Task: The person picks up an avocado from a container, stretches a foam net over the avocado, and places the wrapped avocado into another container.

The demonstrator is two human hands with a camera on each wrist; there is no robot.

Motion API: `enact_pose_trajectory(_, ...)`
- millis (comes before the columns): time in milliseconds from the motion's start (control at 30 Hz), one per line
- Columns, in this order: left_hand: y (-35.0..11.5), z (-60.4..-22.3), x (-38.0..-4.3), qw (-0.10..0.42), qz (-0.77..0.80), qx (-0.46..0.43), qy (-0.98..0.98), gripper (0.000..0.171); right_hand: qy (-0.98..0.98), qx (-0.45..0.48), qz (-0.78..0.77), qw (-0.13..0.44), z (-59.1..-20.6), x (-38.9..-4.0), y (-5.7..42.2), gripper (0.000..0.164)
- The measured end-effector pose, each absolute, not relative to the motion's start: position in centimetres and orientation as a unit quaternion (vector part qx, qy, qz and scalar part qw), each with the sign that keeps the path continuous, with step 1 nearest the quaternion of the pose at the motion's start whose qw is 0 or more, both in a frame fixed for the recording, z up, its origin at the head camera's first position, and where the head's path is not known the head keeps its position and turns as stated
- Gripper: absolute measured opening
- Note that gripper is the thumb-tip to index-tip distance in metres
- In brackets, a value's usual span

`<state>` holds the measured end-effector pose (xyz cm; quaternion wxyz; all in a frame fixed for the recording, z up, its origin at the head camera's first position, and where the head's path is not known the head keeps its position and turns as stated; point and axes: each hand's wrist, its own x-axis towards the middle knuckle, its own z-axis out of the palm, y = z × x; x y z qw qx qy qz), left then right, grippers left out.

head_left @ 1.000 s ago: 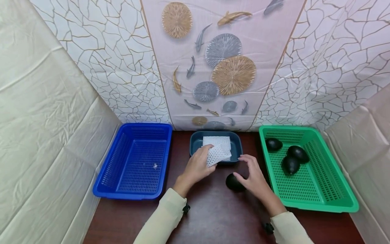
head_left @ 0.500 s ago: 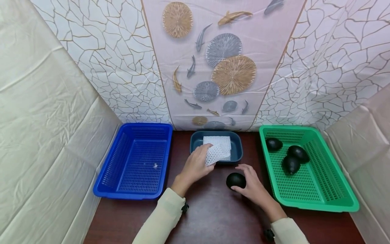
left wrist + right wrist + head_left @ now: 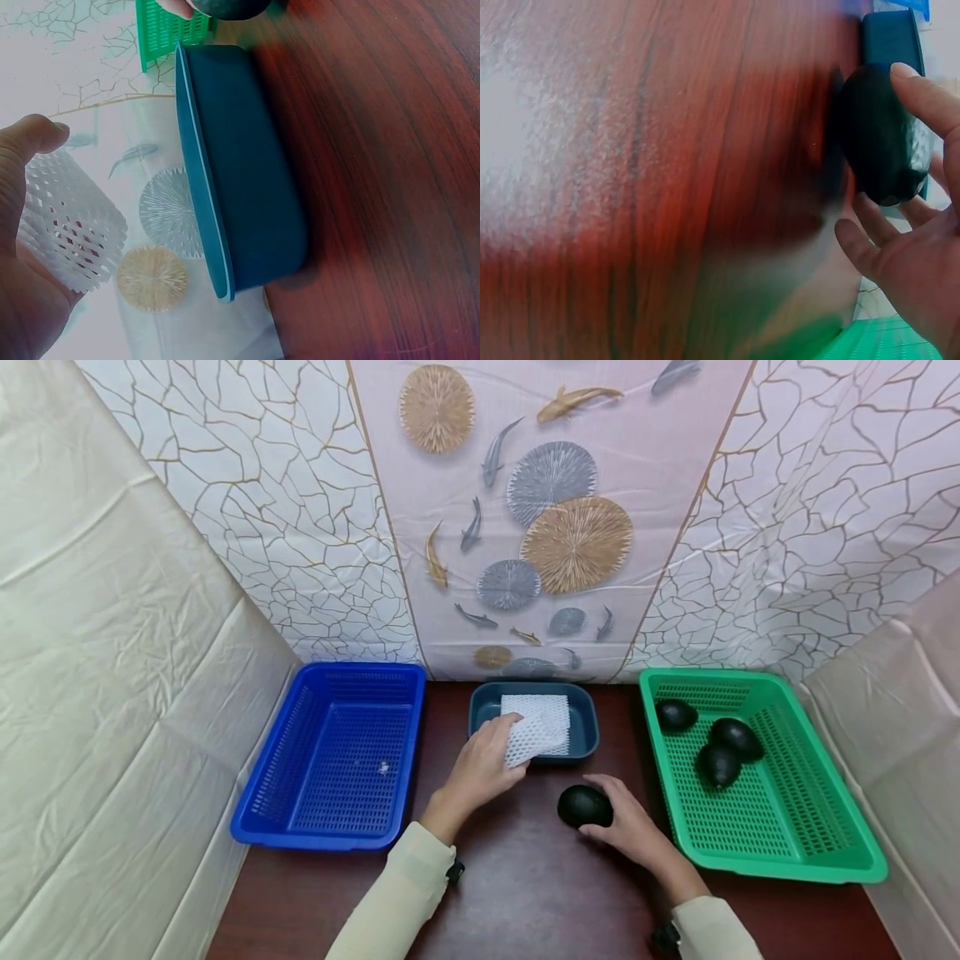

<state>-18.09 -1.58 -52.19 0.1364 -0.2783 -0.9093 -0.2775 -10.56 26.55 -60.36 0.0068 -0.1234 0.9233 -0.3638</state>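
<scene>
My left hand pinches a white foam net sleeve over the front rim of a small dark teal tray. The sleeve's mesh shows between thumb and fingers in the left wrist view. More white foam netting lies in that tray. My right hand curls round a dark avocado on the table, in front of the tray. In the right wrist view the thumb lies against the avocado, and some fingers are partly hidden behind it.
A green basket at the right holds several dark avocados. On the left stands a blue basket with a small whitish bit inside. Patterned cloth hangs behind the brown table.
My right hand has come down and nearer, from above the avocado to around it. The avocado has shifted slightly to the right. My left hand stays almost still with the foam net sleeve.
</scene>
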Motion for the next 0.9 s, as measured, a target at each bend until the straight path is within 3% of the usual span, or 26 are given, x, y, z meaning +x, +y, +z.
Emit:
enact_pose_trajectory(167,-1.6,-52.3,-18.2,0.135,-0.279,-0.278,-0.909,0.071,0.919,-0.118,-0.376,0.016,-60.8,-10.7,26.8,0.074)
enact_pose_trajectory(367,-1.7,-52.6,-18.2,0.138,-0.277,-0.280,-0.909,0.070,0.918,-0.118,-0.379,-0.010,-61.1,-10.9,26.9,0.066)
enact_pose_trajectory(900,-1.5,-52.1,-18.1,0.128,-0.278,-0.271,-0.912,0.072,0.915,-0.141,-0.366,-0.093,-57.0,-11.0,25.7,0.070)
